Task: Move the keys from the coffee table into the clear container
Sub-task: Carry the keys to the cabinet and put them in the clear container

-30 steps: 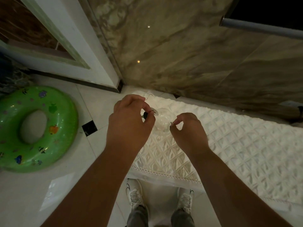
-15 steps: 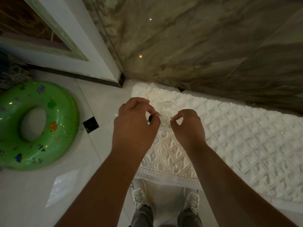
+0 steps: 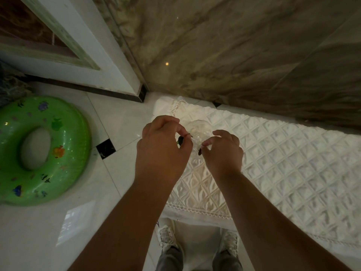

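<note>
Head view, looking straight down my forearms, and both hands are pinched tight just above the clear container (image 3: 199, 130), a see-through tub sitting on the quilted white cloth (image 3: 273, 153) of the coffee table, a little above the centre of the frame. My left hand (image 3: 162, 149) has thumb and forefinger closed on a key with a dark head (image 3: 180, 140); my right hand (image 3: 222, 151) is closed the same way on a second dark-headed key (image 3: 200, 152), which dangles below my fingertips. Whether a ring links the two keys, I can't tell. The rest of my fingers are curled in, nothing else held.

So the keys are off the table and in the air, right at the near rim of the container, not yet inside. To do this well, I reckon I should bring both pinches in over the middle of the opening, lower them until the metal is below the rim, then let go with both at once so nothing catches the edge or tips that light tub.

The green swim ring (image 3: 43, 149) sits on the floor at the left with little cartoon prints. As for writing: none readable anywhere, not on the ring, the keys or the container.
</note>
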`<state>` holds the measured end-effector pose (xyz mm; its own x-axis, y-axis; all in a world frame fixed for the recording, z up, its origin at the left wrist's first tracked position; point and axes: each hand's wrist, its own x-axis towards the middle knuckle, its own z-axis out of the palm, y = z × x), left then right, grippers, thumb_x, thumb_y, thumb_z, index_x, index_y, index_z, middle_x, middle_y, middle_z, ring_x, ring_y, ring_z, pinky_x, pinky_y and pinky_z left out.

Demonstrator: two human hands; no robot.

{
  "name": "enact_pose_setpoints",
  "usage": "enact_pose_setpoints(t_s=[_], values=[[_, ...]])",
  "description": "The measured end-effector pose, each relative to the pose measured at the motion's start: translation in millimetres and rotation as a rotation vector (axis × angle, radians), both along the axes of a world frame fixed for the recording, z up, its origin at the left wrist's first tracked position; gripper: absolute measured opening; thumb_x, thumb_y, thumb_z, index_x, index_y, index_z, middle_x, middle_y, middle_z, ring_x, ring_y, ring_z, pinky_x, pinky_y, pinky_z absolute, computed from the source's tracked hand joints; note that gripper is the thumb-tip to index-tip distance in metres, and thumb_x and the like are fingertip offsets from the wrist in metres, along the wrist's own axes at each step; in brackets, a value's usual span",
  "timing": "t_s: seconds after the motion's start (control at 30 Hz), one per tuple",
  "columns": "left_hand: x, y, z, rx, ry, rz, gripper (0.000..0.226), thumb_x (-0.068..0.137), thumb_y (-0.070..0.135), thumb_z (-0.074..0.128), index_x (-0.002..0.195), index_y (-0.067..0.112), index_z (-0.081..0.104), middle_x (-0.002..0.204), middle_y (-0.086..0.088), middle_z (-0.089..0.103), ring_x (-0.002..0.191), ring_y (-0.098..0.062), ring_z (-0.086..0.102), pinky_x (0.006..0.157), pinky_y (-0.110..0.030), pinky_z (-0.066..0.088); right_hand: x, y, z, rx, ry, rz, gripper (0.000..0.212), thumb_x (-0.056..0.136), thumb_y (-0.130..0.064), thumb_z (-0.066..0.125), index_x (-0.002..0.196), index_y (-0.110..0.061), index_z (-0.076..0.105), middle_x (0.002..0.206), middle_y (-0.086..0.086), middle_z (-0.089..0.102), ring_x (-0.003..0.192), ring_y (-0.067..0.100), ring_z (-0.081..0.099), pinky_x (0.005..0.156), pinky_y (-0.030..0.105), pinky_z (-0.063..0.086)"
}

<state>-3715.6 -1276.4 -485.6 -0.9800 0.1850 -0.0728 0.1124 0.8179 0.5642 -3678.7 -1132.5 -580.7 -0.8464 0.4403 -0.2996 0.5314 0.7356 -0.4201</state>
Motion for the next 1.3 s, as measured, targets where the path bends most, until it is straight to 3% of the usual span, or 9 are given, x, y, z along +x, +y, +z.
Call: enact_pose_setpoints(t_s=[0.27,0.57,0.8,1.07,1.3], values=[[-2,11,-7,0.002,-0.017,0.008,0.008,0.083,0.037,0.067,0.085,0.031,0.063,0.118,0.014,0.056,0.115,-0.010,0.045,0.085,-0.036,0.048,0,7,18,-0.063,0.035,-0.020,0.013,0.087,-0.027,0.064,0.096,-0.030,0.072,0.126,-0.011,0.057,0.118,0.014,0.045,0.084,0.027,0.031],[-1,27,-37,-0.065,-0.092,0.018,0.008,0.084,0.038,0.066,0.087,0.031,0.065,0.124,0.013,0.055,0.117,-0.011,0.045,0.088,-0.042,0.049,15,29,43,-0.165,0.199,-0.114,0.017,0.090,-0.031,0.063,0.107,-0.031,0.067,0.132,-0.011,0.056,0.124,0.012,0.047,0.092,0.027,0.036],[1,37,-65,-0.156,-0.141,0.052,0.015,0.084,0.042,0.064,0.094,0.030,0.065,0.123,0.012,0.054,0.116,-0.013,0.044,0.085,-0.036,0.039,19,38,42,-0.213,0.225,-0.110,0.018,0.091,-0.030,0.062,0.109,-0.028,0.067,0.130,-0.009,0.055,0.122,0.011,0.049,0.096,0.031,0.044],[2,46,-73,-0.207,-0.149,0.057,0.011,0.086,0.037,0.060,0.093,0.029,0.063,0.129,0.009,0.050,0.115,-0.016,0.046,0.087,-0.046,0.046,18,42,44,-0.214,0.219,-0.119,0.016,0.092,-0.036,0.058,0.106,-0.030,0.064,0.117,-0.014,0.058,0.105,0.007,0.056,0.079,0.026,0.048],[8,51,-66,-0.159,-0.194,0.044,0.011,0.085,0.035,0.061,0.094,0.031,0.064,0.122,0.010,0.051,0.112,-0.015,0.045,0.085,-0.041,0.043,14,47,54,-0.205,0.210,-0.107,0.014,0.092,-0.033,0.057,0.103,-0.029,0.065,0.112,-0.013,0.060,0.094,0.006,0.059,0.074,0.026,0.049]])
